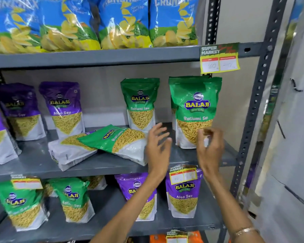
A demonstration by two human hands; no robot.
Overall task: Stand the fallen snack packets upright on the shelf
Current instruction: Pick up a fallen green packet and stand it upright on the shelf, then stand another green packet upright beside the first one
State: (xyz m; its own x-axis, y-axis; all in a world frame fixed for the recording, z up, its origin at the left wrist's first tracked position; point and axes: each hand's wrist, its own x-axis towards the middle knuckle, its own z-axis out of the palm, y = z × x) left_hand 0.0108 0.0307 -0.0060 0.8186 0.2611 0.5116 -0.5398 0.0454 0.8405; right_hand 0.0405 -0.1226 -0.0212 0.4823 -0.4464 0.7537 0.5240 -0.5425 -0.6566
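On the middle shelf (95, 165) a green Ratlami Sev packet (119, 141) lies flat on its back, overlapping a second fallen packet (70, 151) beneath it. A green Ratlami Sev packet (195, 109) stands upright at the right end, and another green one (140, 102) stands behind. My left hand (157, 146) hovers open just right of the fallen green packet, fingers spread. In front of the lower part of the upright right packet, my right hand (211, 148) has its fingers loosely curled and holds nothing.
Purple Aloo Sev packets (63, 109) stand at the left of the middle shelf. Blue chip bags (125, 23) fill the shelf above. Green and purple packets (184, 195) stand on the shelf below. A grey slotted upright (258, 95) and a wall close the right side.
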